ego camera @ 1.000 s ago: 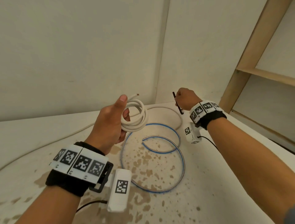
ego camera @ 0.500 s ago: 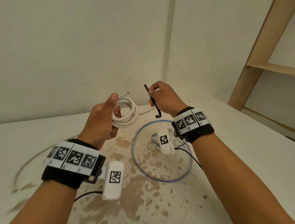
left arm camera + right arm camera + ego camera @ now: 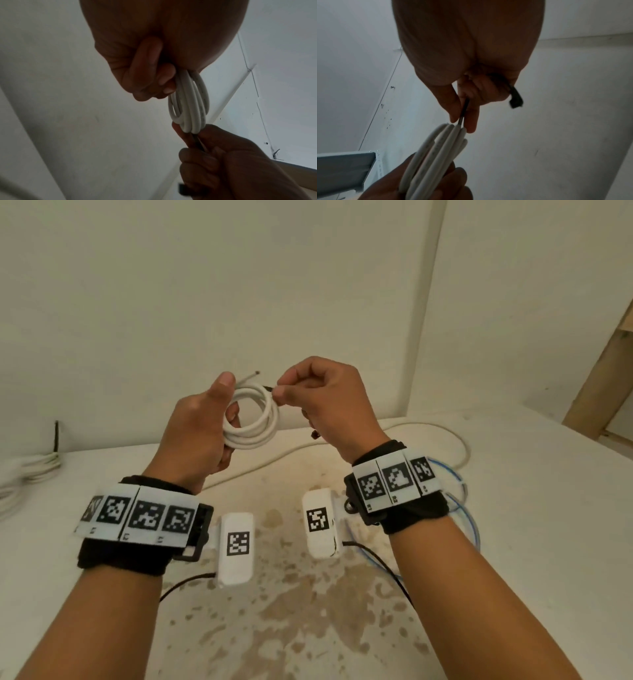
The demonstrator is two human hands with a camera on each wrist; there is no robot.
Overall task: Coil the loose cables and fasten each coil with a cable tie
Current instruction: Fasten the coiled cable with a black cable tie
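The left hand [image 3: 197, 436] grips the white coil [image 3: 255, 419], and the right hand [image 3: 329, 402] pinches a black cable tie [image 3: 464, 111] touching the coil's edge.

Open air around raised hands; wall [image 3: 239, 285] close behind, loose cable [image 3: 445, 433] below.

Both arms up, left hand [image 3: 198, 429] curled around the white coil [image 3: 255, 419], right hand [image 3: 329, 402] close beside it, pinching a black tie [image 3: 464, 111]
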